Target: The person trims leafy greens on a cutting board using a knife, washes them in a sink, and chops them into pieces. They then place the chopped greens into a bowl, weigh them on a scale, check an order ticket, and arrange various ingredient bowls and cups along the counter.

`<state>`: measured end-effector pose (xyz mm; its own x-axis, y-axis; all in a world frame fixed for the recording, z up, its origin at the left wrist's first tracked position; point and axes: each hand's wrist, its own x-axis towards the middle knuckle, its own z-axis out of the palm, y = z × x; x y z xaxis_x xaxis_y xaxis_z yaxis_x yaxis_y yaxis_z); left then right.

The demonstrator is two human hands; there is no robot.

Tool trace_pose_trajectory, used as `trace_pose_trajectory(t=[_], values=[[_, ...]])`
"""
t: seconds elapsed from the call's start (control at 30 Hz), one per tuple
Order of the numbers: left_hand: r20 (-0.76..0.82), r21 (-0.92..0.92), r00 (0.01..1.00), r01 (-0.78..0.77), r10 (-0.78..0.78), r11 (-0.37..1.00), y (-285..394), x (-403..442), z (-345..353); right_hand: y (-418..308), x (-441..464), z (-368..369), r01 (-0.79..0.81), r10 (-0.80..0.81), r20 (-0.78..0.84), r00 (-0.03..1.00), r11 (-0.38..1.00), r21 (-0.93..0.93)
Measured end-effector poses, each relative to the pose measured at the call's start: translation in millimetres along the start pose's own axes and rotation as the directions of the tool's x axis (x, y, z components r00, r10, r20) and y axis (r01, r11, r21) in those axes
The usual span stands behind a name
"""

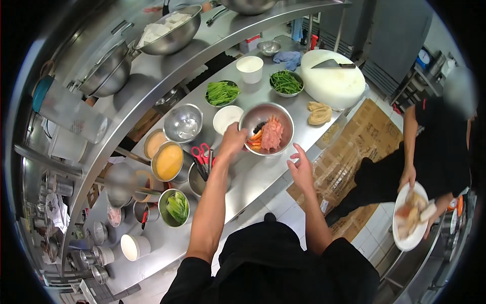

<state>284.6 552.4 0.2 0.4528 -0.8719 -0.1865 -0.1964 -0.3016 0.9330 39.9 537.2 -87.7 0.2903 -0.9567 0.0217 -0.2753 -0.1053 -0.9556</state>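
My left hand (234, 142) grips the left rim of a steel bowl (246, 120). Inside that bowl lie pink minced meat (272, 135), orange strips and something dark. Just right of the bowl is my right hand (302, 164), fingers apart, holding nothing. Behind the bowl stand a white tub (250, 69), a bowl of cut green stalks (223, 93) and a bowl of green beans (286, 82). A white container (228, 119) sits close to the bowl's left side. Red-handled scissors (202, 153) lie near my left forearm.
A cleaver (331, 64) rests on a round white board (329, 83), near a tan cloth (319, 113). Yellow liquid (169, 162) and leafy greens (177, 207) fill containers at left. A steel shelf (212, 45) runs overhead. At right, a person (438, 131) holds a plate of food (410, 218).
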Motion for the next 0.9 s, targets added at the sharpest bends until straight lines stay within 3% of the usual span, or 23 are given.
trace_pose_trajectory(t=[0.07,0.1,0.17,0.27,0.3,0.33,0.4,0.43,0.47,0.5,0.57,0.6,0.67,0.73,0.8,0.83,0.9], values=[[-0.02,-0.007,1.0,0.005,-0.005,1.0,23,-21,-19,-7,10,10,0.223,-0.225,0.02,0.974,0.94,-0.259],[-0.037,-0.018,0.999,0.006,-0.007,1.0,29,-32,-27,-8,16,15,0.224,-0.225,0.025,0.974,0.94,-0.259],[-0.031,-0.052,0.999,0.005,-0.007,0.999,21,-55,-44,-4,32,26,0.236,-0.192,0.138,0.972,0.805,-0.544],[-0.034,-0.107,0.999,0.004,-0.007,0.994,3,-96,-42,15,85,39,0.225,-0.192,0.121,0.974,0.753,-0.619],[-0.032,0.02,0.999,0.045,-0.044,0.999,0,-109,-38,18,107,44,0.227,-0.225,0.08,0.971,0.771,-0.595],[-0.042,0.055,0.999,-0.02,0.022,0.998,-28,-109,-30,17,130,45,0.227,-0.197,0.119,0.973,0.745,-0.628],[0.0,0.122,0.998,0.064,-0.065,0.99,-59,-107,-10,12,173,47,0.258,-0.216,0.146,0.965,0.704,-0.661],[0.021,0.028,0.999,0.042,-0.043,0.999,-76,-100,3,15,195,47,0.354,-0.356,0.112,0.928,0.743,-0.568],[0.024,-0.092,0.993,0.118,-0.116,0.989,-78,-95,14,17,210,47,0.452,-0.486,0.055,0.872,0.758,-0.47],[0.036,-0.213,0.982,0.188,-0.184,0.959,-79,-87,26,7,213,44,0.462,-0.493,0.064,0.868,0.752,-0.47],[0.004,-0.293,0.978,0.2,-0.208,0.935,-87,-64,46,-13,215,31,0.436,-0.468,-0.101,0.878,0.868,-0.237],[-0.019,-0.358,0.972,0.212,-0.235,0.909,-92,-51,56,-20,210,24,0.444,-0.476,-0.091,0.875,0.863,-0.241],[-0.033,-0.483,0.957,0.236,-0.287,0.843,-99,-22,72,-22,183,10,0.209,-0.2,-0.101,0.975,0.974,0.091],[-0.04,-0.598,0.94,0.249,-0.339,0.762,-98,-3,85,-15,153,2,0.076,-0.04,-0.137,0.99,0.961,0.266],[0.15,-0.762,0.924,0.335,-0.351,0.555,-95,8,94,11,132,-3,-0.063,0.121,-0.171,0.978,0.95,0.306],[0.143,-0.766,0.925,0.329,-0.353,0.552,-91,5,96,21,119,-4,-0.092,0.161,-0.176,0.971,0.933,0.349],[0.295,-0.646,0.936,0.345,-0.194,0.681,-83,-17,99,36,92,-1,-0.155,0.248,-0.173,0.953,0.891,0.426]])
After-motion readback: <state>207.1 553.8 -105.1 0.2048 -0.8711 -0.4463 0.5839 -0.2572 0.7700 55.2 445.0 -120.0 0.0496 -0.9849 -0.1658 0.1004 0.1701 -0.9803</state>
